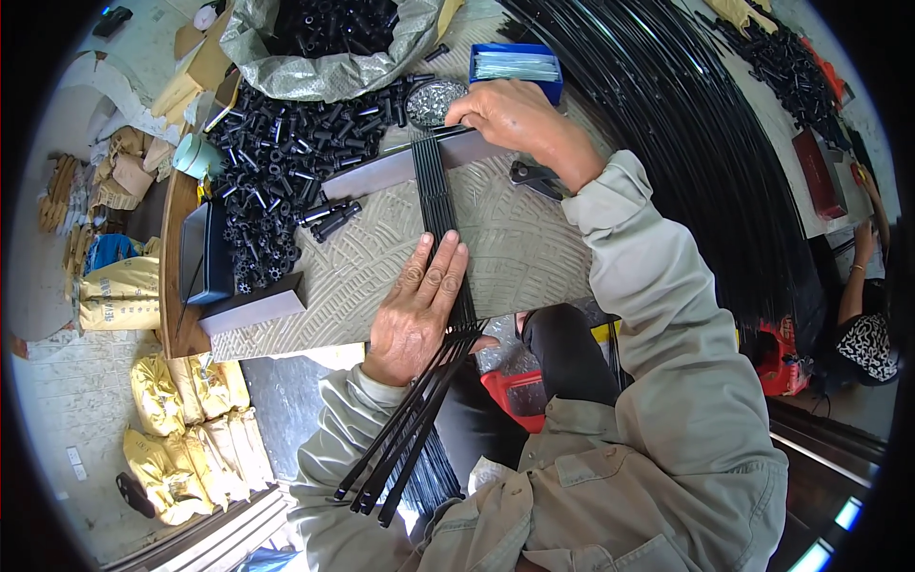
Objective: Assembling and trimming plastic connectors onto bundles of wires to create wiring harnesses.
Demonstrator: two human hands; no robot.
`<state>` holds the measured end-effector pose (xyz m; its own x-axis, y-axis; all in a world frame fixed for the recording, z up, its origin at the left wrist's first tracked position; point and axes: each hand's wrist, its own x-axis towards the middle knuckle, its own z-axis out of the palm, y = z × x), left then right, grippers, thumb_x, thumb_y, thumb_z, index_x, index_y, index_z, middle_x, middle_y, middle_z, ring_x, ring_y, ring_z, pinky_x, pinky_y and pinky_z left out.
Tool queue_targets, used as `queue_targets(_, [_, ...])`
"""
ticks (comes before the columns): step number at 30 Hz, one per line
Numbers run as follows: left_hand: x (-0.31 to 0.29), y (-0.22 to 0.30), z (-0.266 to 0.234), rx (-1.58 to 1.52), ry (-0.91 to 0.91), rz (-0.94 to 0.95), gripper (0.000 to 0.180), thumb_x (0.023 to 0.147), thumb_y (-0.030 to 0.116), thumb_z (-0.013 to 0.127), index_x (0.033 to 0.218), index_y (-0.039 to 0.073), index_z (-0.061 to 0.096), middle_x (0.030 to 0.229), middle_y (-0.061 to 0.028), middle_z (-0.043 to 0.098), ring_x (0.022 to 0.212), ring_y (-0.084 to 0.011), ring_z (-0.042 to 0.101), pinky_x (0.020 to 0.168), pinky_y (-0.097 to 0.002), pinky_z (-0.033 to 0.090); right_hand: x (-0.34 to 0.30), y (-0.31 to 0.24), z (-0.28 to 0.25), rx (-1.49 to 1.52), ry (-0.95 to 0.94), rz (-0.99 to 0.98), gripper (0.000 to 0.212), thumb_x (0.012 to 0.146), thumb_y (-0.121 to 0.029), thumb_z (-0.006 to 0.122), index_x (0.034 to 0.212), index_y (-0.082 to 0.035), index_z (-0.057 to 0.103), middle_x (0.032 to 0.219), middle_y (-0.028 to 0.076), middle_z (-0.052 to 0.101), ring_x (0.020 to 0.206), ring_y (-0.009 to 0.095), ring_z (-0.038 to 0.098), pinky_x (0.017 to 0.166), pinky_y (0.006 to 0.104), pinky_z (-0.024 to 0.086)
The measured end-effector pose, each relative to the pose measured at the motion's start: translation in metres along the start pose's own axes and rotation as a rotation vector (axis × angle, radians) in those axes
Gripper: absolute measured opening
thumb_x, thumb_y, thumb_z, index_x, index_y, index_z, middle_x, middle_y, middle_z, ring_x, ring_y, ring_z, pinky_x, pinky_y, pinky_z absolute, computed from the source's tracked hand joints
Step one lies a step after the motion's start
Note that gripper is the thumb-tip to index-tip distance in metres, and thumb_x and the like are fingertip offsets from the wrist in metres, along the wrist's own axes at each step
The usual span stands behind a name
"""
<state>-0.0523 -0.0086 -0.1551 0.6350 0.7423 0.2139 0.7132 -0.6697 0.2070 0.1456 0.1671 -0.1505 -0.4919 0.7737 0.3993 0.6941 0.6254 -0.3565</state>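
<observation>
A flat band of thin black rods point(437, 186) runs up the bench point(534, 253) between the person's hands, its far end lying across a grey metal bar point(376, 172) at twelve o'clock, its near ends fanning over the edge toward seven. The left hand point(419, 310) lies over the band, fingers straight and close together on top, thumb tip showing at the far side, apparently beneath the rods. The right hand point(510, 116) is half curled at the band's far end, thumb and fingertips drawn in; whether it pinches anything I can't tell.

To my eye the step in hand is lining up the rod ends against the bar; the next move calls for a steady left hand, lest the rods splay.

Just past the bar, a round dish point(410, 112) of silvery bits sits beside the right hand, with a blue box point(513, 48) of pale thin sticks at one o'clock. Pliers point(536, 178) lie at three, under the right wrist and rather in its way. Black tubular fittings point(286, 143) crowd ten o'clock, below an open woven sack point(250, 67) at eleven. Long black rods point(667, 124) sweep across two o'clock, hemming in the right arm.
</observation>
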Motion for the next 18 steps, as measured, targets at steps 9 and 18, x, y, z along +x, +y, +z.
queue_targets(9, [0.0000, -0.0015, 0.0012, -0.014, 0.017, 0.009, 0.089, 0.064, 0.052, 0.065, 0.128, -0.003, 0.037, 0.134, -0.0187, 0.036, 0.126, -0.0365, 0.030, 0.099, -0.0389, 0.033, -0.0023, 0.0082, -0.0008, 0.045, 0.027, -0.001, 0.012, 0.077, -0.013, 0.059, 0.086, -0.016, 0.066, 0.076, 0.008, 0.062, 0.072, 0.028, 0.059, 0.063, 0.0383, 0.045])
queue_targets(18, [-0.0015, -0.0011, 0.0014, -0.003, 0.007, 0.003, 0.089, 0.065, 0.055, 0.061, 0.128, -0.003, 0.037, 0.134, -0.0179, 0.035, 0.125, -0.0363, 0.031, 0.100, -0.0397, 0.032, -0.0004, 0.0023, 0.0024, 0.012, 0.027, -0.008, 0.011, 0.076, -0.014, 0.060, 0.086, -0.016, 0.066, 0.075, 0.008, 0.062, 0.071, 0.028, 0.059, 0.062, 0.0382, 0.046])
